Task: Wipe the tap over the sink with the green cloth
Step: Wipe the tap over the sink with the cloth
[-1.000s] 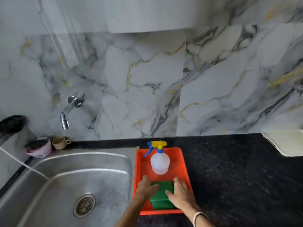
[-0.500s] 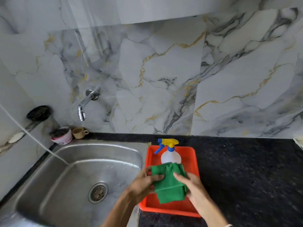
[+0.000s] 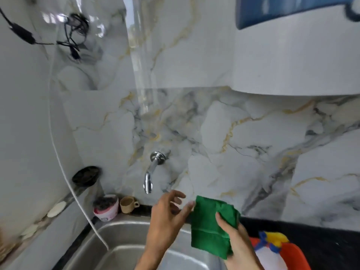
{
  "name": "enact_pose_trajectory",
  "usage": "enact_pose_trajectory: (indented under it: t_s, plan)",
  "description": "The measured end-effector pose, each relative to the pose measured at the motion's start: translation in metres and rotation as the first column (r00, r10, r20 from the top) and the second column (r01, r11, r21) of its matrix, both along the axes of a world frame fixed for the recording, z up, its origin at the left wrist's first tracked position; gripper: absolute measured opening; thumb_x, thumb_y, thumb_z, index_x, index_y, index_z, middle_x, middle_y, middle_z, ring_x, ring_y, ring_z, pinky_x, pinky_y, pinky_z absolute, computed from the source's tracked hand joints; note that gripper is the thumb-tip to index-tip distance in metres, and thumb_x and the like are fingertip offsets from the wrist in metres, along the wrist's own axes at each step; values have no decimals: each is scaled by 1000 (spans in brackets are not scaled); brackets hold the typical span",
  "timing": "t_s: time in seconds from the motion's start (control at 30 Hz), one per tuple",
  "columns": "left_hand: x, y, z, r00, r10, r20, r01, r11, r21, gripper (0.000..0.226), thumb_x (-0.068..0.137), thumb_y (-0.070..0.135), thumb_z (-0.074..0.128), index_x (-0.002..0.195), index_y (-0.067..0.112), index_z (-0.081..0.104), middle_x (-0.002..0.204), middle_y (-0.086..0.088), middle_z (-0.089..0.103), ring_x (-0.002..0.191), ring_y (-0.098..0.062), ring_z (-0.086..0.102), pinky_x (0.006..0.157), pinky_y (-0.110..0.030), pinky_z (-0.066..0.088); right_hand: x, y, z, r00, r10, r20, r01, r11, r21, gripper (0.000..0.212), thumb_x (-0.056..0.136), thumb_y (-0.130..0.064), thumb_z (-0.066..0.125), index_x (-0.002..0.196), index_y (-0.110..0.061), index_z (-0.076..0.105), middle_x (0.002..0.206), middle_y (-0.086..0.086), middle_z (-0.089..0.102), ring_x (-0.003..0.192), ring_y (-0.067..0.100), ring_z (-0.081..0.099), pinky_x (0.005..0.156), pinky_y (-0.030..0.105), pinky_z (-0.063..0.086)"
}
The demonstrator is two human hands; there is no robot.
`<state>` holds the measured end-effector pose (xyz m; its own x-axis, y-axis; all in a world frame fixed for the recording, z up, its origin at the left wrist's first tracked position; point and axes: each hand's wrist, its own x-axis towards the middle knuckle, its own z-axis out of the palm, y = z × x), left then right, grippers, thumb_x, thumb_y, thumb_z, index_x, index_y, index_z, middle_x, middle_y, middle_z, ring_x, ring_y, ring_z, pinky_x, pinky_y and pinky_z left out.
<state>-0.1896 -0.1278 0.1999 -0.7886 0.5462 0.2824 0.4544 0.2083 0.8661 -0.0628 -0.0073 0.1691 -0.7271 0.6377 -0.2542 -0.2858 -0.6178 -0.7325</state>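
Note:
A chrome tap [image 3: 151, 172] juts from the marble wall above the steel sink [image 3: 124, 248]. The folded green cloth [image 3: 209, 227] hangs in the air over the sink's right edge, below and right of the tap's spout. My right hand [image 3: 238, 244] grips the cloth from its right side, thumb on its front. My left hand [image 3: 165, 217] is beside the cloth's left edge with fingers spread, its fingertips touching or nearly touching the cloth's upper corner, just below the spout.
A pink tub [image 3: 106, 208] and a small beige cup [image 3: 127, 204] stand on the ledge left of the tap. A white hose [image 3: 78, 201] runs down into the sink. The orange tray [image 3: 296, 256] with the spray bottle [image 3: 272, 244] sits at lower right.
Both hands have lifted the green cloth out of the orange tray and carried it up and left toward the tap. The view has swung up and left.

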Motion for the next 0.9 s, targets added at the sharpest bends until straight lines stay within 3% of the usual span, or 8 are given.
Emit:
enact_pose_trajectory:
  t_s: [0.13,0.23,0.37,0.43,0.53,0.63,0.77,0.9]
  plan:
    - [-112,-25,5,948,175,-267,-176,984,19,30,97,38,64,121,19,65,110,2,70,102,-15,67,93,-36,57,-64,-8,4,989,-130,72,123,988,95,29,76,7,73,104,0,69,100,30,77,91,47,75,78,65,60]
    - [-193,-22,10,829,294,-475,-297,952,71,32,104,24,55,133,11,61,129,-8,65,122,-27,59,105,-43,50,-121,-18,17,934,-341,106,252,840,480,26,86,11,70,95,-14,70,109,26,75,103,41,71,96,59,56]
    - [-285,13,13,538,333,-775,-357,922,148,44,105,14,53,148,5,52,154,-22,49,139,-38,51,112,-49,47,-201,-17,42,903,-429,-20,52,63,997,77,62,32,56,121,-16,70,125,0,71,119,16,64,108,26,46]
    - [-321,37,12,400,316,-860,-357,918,171,50,106,17,49,155,5,43,162,-25,37,149,-38,42,117,-48,42,-242,-9,57,937,-350,23,-138,-306,942,83,57,18,56,130,-19,66,132,-6,67,125,13,57,110,26,44]
    - [-362,67,6,260,286,-922,-365,913,180,60,105,25,45,159,6,29,165,-21,31,154,-35,35,124,-50,36,-297,2,63,938,-293,185,-321,-534,782,64,78,-13,32,131,-19,67,133,-2,69,125,18,59,109,30,47]
    - [-394,85,-13,131,350,-928,-346,893,288,64,104,33,36,162,9,23,167,-16,25,158,-31,27,129,-45,24,-316,18,34,936,-305,176,-325,-554,767,58,79,-10,34,121,-13,75,126,2,74,121,19,65,114,29,44]
    - [-408,92,-23,80,405,-911,-320,876,361,65,104,35,34,163,11,20,173,-9,8,162,-24,11,134,-41,12,-318,24,-7,917,-393,69,-226,-368,902,72,66,21,53,129,-11,69,139,3,66,134,17,56,120,28,34]
    - [-404,92,-21,82,413,-907,-318,873,369,65,104,34,33,163,11,19,170,-11,12,162,-23,9,133,-42,13,-313,15,-31,878,-478,-4,-92,-177,980,95,48,38,59,131,-8,67,141,5,63,129,15,61,110,21,45]
